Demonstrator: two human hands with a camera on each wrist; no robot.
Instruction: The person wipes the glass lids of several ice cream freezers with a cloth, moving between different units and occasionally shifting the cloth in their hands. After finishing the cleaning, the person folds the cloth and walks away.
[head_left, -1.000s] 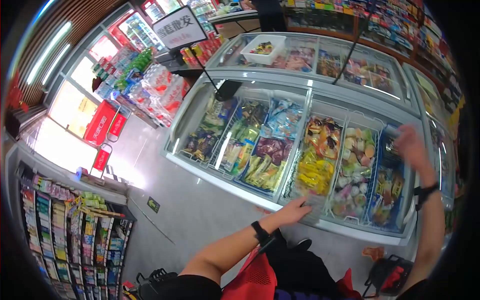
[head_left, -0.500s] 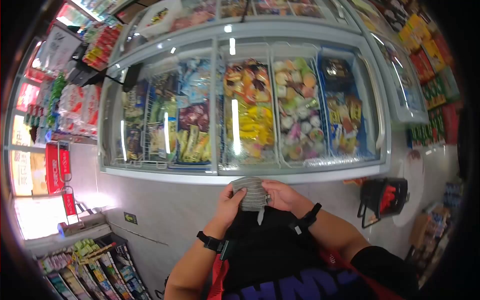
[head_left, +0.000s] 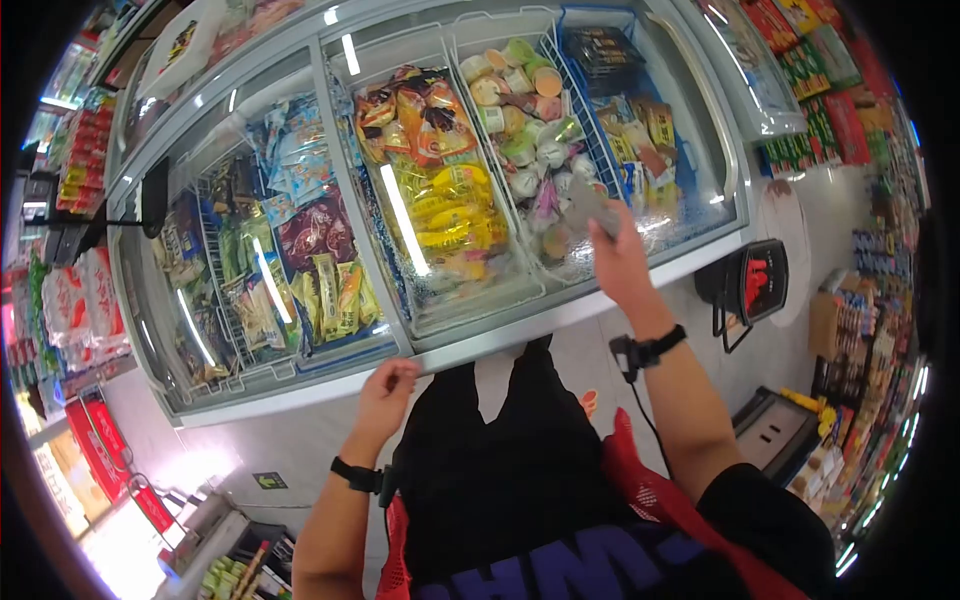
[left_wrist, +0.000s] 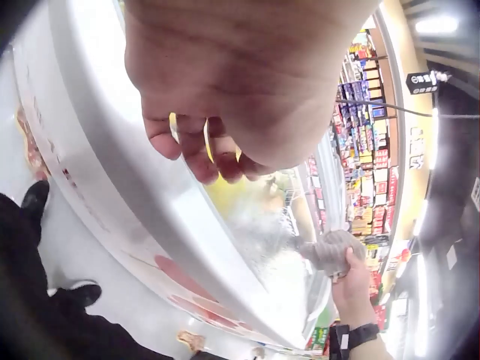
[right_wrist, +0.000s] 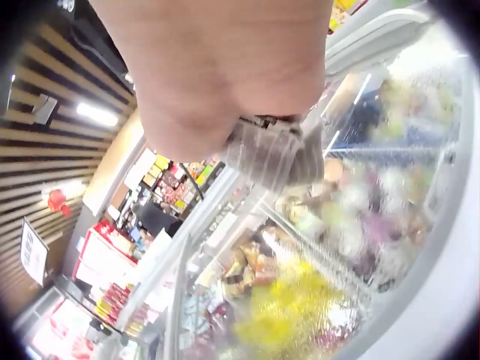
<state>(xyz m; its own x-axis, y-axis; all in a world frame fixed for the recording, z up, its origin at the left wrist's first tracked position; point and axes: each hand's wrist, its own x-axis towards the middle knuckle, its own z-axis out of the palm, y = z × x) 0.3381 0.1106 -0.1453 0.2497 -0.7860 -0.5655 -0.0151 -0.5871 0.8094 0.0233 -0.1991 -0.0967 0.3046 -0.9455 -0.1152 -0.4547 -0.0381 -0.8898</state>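
Observation:
My right hand [head_left: 625, 262] grips a grey striped cloth [head_left: 588, 205] over the right part of the chest freezer's glass lid [head_left: 690, 222]. In the right wrist view the folded cloth [right_wrist: 262, 156] hangs below the palm, close over the wet, fogged glass. My left hand [head_left: 385, 398] is at the freezer's white front edge [head_left: 500, 346], its fingers loosely curled with nothing in them. Under the glass lie yellow ice cream packs [head_left: 445, 215], round cups and cones [head_left: 530, 150], and several baskets of wrapped ice creams.
A black shopping basket [head_left: 755, 283] with something red in it stands on the floor to the right of the freezer. A second freezer [head_left: 750, 90] adjoins at the right. Stocked shelves line the right side, and red signs [head_left: 97, 440] stand at the lower left.
Half a second ago both hands held the cloth together before my body. Now the left has let go, and the right has carried the cloth forward over the glass. The view has turned too.

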